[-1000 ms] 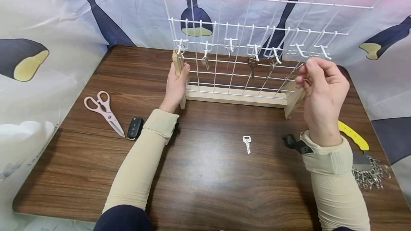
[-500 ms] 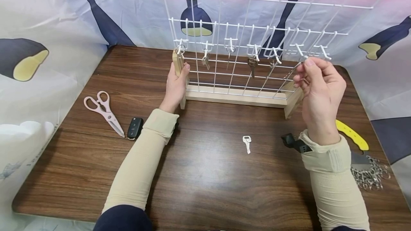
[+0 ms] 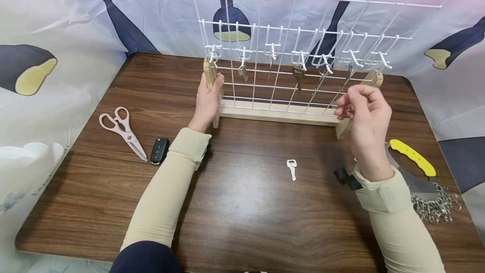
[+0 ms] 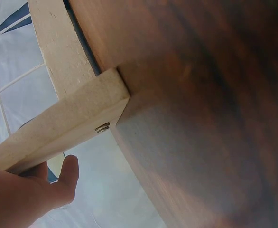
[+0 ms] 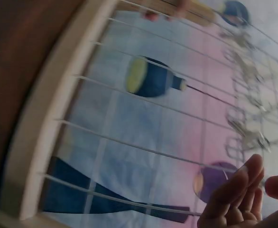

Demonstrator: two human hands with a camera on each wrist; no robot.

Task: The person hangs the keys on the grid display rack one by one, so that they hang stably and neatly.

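Note:
A white wire rack on a wooden base (image 3: 280, 115) stands on the table, with several white hooks across it. My left hand (image 3: 208, 100) grips its left wooden post, and the left wrist view shows the thumb and the post (image 4: 68, 116) close up. Keys on rings, such as a dark one (image 3: 298, 77), hang from the hooks. From the second hook from the right hangs another key (image 3: 350, 71). Just below and right of it is my right hand (image 3: 366, 125), fingers loosely bent, with nothing seen between them. In the right wrist view, thumb and fingertips (image 5: 253, 166) are apart.
A loose silver key (image 3: 291, 169) lies mid-table. Pink scissors (image 3: 123, 133) and a black car key fob (image 3: 160, 151) lie at left. At right are a yellow-handled blade tool (image 3: 413, 157) and a heap of metal rings (image 3: 435, 209). The far right hook (image 3: 384, 59) is bare.
My right hand has let go of the key at the second hook from the right and moved down and left. The key now hangs there. My left hand keeps its grip on the post.

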